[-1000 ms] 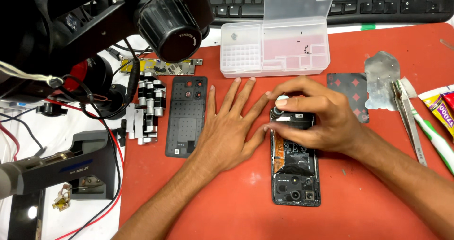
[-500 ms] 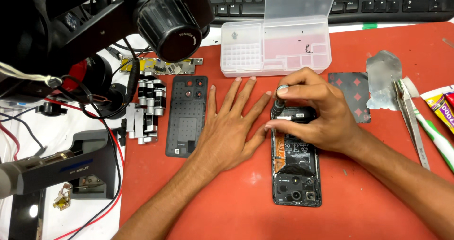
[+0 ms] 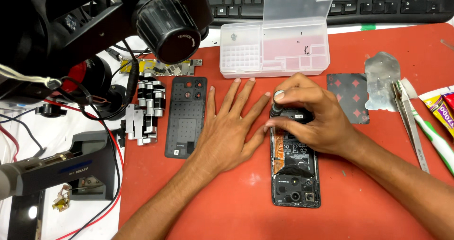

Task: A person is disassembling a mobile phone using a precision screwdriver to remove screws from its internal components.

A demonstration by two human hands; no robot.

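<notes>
- Right grip [image 3: 307, 122] clamped round a small dark screwdriver [image 3: 278, 104], silver cap poking up above the fingers, tip hidden under them.
- Left grip [image 3: 227, 126] spread flat, holding nothing, palm down on the red mat [image 3: 378, 183], its little-finger side touching the left edge of the opened phone [image 3: 295, 174].
- Opened phone lying straight under the right grip, long axis running away from the body toward the keyboard [image 3: 378, 3]; camera end nearest the wearer, far end covered by the right grip.
- Right grip the nearer one, directly on top; left just beside, pressing at the edge.
- Detached back cover [image 3: 186, 117] lying parallel, left of the left grip, apart from it.
- Clear parts box [image 3: 274, 51] beyond the grips, lid up; tweezers [image 3: 411, 126] and metal shield [image 3: 382, 79] well off to the right.
- Counter crowded: microscope [image 3: 142, 17] overhanging the left, cables and a black stand beneath it.
</notes>
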